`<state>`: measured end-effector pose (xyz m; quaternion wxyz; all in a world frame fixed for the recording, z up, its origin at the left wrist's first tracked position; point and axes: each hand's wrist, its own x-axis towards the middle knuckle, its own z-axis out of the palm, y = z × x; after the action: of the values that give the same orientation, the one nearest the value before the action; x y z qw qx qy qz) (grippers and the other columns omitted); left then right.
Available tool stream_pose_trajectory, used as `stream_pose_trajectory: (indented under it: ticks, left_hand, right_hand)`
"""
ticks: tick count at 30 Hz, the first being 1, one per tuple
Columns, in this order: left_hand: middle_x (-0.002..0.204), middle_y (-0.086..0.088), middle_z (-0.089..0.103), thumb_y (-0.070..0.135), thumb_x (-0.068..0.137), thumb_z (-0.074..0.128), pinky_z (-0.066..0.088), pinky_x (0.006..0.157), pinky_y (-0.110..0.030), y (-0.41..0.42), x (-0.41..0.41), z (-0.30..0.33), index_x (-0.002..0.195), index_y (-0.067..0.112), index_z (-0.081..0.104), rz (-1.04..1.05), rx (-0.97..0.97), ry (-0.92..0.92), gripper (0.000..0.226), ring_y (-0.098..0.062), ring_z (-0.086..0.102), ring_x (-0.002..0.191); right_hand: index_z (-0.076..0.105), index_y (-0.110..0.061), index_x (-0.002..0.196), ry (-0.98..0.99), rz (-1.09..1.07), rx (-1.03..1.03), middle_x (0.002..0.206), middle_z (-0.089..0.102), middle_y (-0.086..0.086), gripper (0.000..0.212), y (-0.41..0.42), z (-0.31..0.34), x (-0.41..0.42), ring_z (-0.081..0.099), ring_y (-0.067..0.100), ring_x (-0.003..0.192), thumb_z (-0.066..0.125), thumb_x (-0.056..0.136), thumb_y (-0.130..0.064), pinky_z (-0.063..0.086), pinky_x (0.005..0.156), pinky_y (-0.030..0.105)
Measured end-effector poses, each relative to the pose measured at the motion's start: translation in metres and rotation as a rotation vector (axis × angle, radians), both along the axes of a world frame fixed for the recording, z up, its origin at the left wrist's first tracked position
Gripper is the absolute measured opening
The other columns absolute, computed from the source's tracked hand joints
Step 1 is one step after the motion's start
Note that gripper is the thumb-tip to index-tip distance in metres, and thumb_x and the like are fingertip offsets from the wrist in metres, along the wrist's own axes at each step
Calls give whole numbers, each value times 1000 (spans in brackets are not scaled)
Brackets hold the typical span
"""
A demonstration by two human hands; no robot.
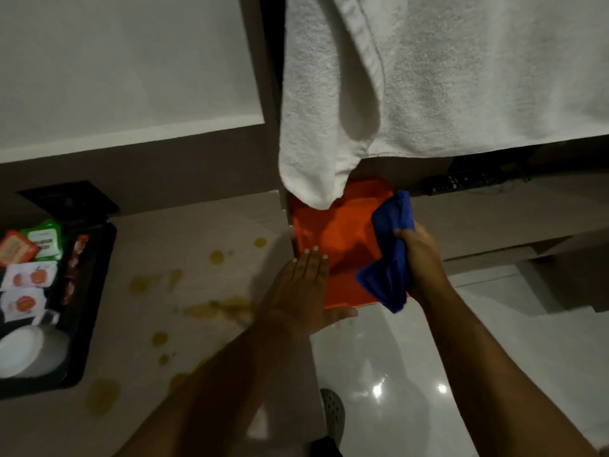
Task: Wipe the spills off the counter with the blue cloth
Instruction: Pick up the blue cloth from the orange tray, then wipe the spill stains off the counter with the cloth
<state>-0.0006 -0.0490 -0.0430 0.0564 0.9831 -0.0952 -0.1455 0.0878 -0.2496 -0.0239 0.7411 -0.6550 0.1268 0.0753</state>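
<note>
My right hand (420, 258) grips the bunched blue cloth (390, 255) over an orange basin (336, 235) that sits just off the counter's right edge. My left hand (304, 285) lies flat with fingers together on the basin's left rim at the counter edge, thumb under its front side. Yellow-orange spills (211, 308) dot the pale counter (197, 225) to the left of my left arm, in several blotches from the back to the front edge.
A black tray (89, 311) with sachets, packets and a white cup stands at the counter's left. White towels (412, 77) hang down over the basin's back. A dark remote (461, 183) lies on a shelf at right. Glossy floor and a shoe (333, 410) show below.
</note>
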Motion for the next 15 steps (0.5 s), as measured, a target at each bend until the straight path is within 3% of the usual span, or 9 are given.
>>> stream_pose_trajectory:
  ticks: [4,6,8,9,10,11,12,13,15]
  left_hand:
    - [165,-19,4,83,80,31,8,125,-46,36,-51,36,156,7,6,79,-17,-30,110,-32,5,153]
    - [155,-27,34,81,81,22,30,118,-51,59,-86,47,147,-1,37,136,-66,-168,107,-40,33,144]
    - [126,-28,63,73,87,32,55,92,-54,89,-130,45,120,-5,66,192,-95,-272,91,-42,63,117]
    - [122,-26,66,67,85,49,58,87,-51,105,-152,42,115,-4,70,213,-82,-302,79,-39,66,112]
    - [124,-25,65,62,81,62,58,88,-49,121,-172,39,116,-2,69,248,-52,-288,73,-37,66,113]
    - [128,-24,63,62,80,63,57,92,-49,135,-188,33,119,-2,68,285,-38,-271,75,-37,65,116]
    - [130,-25,61,66,84,52,54,96,-50,151,-207,25,122,-2,65,330,-40,-262,79,-39,62,119]
    - [132,-27,60,68,88,41,51,99,-52,165,-225,18,124,-4,63,379,-54,-284,84,-43,59,122]
    - [139,-30,53,70,89,39,46,103,-57,193,-256,6,131,-4,58,458,-68,-285,86,-47,51,129]
  right_hand:
    - [66,-25,93,26,14,-108,84,67,6,19,22,13,-72,62,22,73,53,87,-12,51,67,36]
    - [67,-20,95,-4,58,-193,75,67,2,19,42,9,-110,61,13,64,53,88,-9,50,57,27]
    - [64,-15,109,-51,178,-313,68,68,-5,24,70,3,-148,61,6,56,51,90,-7,48,49,20]
    - [61,-14,119,-78,259,-379,77,72,-6,30,85,-2,-165,64,5,64,50,92,-7,50,55,19]
    - [54,-14,130,-110,338,-452,99,73,-2,37,101,-9,-180,67,7,84,49,94,-8,54,70,22]
    - [44,-13,140,-141,409,-551,127,63,7,44,113,-18,-191,60,14,112,48,96,-12,50,92,31]
    - [33,-12,146,-178,479,-701,148,43,13,51,128,-28,-202,41,22,134,47,98,-18,35,110,39]
    - [24,-11,149,-226,541,-896,157,23,13,56,140,-35,-210,20,26,145,44,100,-27,16,118,42]
    - [15,-12,151,-319,595,-1244,160,4,14,65,156,-46,-219,-2,28,148,29,99,-48,-1,118,42]
